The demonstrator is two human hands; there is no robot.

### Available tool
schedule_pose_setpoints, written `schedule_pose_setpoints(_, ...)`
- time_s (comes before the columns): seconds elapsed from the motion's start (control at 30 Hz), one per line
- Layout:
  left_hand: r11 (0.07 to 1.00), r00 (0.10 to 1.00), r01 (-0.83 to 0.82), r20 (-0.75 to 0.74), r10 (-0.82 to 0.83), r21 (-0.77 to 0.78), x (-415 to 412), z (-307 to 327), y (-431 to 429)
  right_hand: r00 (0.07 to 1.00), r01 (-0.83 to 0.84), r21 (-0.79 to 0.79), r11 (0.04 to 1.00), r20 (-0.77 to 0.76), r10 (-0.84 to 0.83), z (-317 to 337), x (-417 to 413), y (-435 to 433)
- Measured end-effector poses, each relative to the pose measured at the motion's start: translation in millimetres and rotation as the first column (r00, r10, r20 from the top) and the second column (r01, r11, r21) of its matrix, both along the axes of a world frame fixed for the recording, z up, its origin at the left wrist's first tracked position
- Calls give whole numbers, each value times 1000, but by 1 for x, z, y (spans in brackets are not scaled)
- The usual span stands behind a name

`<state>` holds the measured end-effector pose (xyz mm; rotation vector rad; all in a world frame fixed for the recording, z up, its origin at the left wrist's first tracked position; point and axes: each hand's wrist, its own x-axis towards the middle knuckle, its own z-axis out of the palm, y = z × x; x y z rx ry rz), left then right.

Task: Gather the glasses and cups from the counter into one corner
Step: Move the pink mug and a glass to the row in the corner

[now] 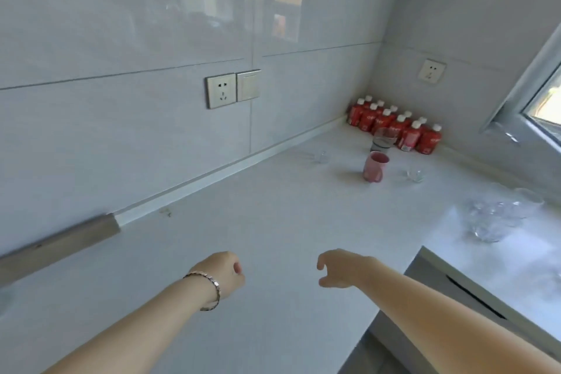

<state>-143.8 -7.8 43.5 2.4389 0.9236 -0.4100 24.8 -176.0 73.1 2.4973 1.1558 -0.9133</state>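
1. Left hand and right hand hover near over the counter, fingers loosely curled, holding nothing.
2. Pink cup stands upright far right; its contents cannot be told.
3. A clear glass stands just behind it, before red bottles in the corner.
4. Clear glasses cluster at right.

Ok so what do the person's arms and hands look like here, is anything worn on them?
Both forearms are bare, with no sleeves in view and no gloves. The left hand has a slim metallic link bracelet around its wrist, silvery with a pinkish tint. The right hand and its wrist carry nothing that shows: no watch, bracelet or ring.
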Motion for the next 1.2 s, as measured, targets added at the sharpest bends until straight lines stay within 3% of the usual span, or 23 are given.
schedule_pose_setpoints(0.2, 997, 995, 80, 57, -80, 1, 146, 22, -97, 991, 101, 50, 994, 79, -105, 35, 136, -108)
schedule_pose_setpoints(0.43, 994, 992, 94, 76, -99, 63, 251, 37, -121, 974, 191, 97, 977, 105, -201, 41, 246, -151)
schedule_pose_setpoints(0.8, 996, 999, 48, -23, -46, 78, 356, 14, -59, 953, 263, 198, 944, 101, -287, 8, 363, -90)
schedule_pose_setpoints(1.0, 993, 995, 51, -92, -41, 104, 396, 2, -35, 928, 305, 369, 878, 91, -361, -6, 426, -35)
schedule_pose_setpoints(1.2, 995, 993, -85, -78, 89, 57, 433, -23, -10, 942, 304, 384, 872, 18, -336, -46, 485, 16)
